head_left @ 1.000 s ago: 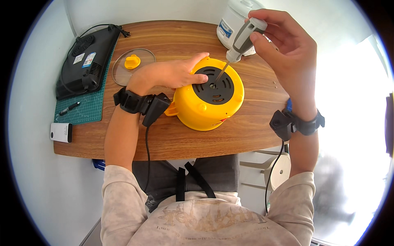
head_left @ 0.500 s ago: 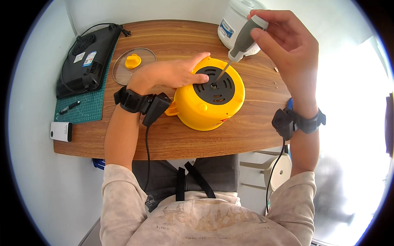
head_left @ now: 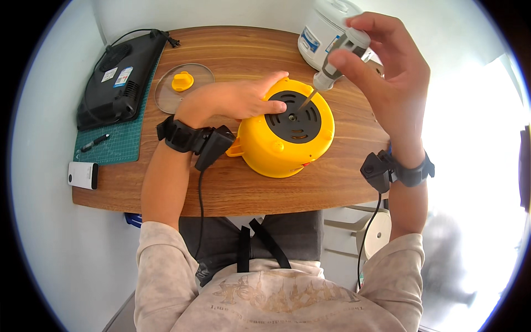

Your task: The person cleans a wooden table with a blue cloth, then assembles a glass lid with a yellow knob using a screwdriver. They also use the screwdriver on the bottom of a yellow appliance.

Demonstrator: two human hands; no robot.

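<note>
A yellow electric pot point(head_left: 263, 152) lies tilted on the table with its underside facing up. Its round black base plate point(head_left: 296, 133) has curved slots and a screw hole at the centre. My left hand point(head_left: 251, 99) grips the pot's far left side, thumb on the black plate and index finger stretched along the rim. Between the fingertips and thumb of my right hand point(head_left: 387, 66) is the handle end of a grey and white screwdriver point(head_left: 337, 63). Its shaft slants down toward the central hole; whether the tip touches a screw is too small to tell.
On the left, a black appliance point(head_left: 116, 88) with a cord lies on a green cutting mat point(head_left: 119, 149), near a pen point(head_left: 95, 143) and a white box-shaped device point(head_left: 83, 175). A glass lid point(head_left: 166, 94) with a yellow knob lies behind my left wrist. A white cooker point(head_left: 326, 27) stands far right.
My right fingers have turned the screwdriver handle, which shows a different side. The shaft leans slightly more to the right. My left hand keeps its hold; the whole view has shifted slightly.
</note>
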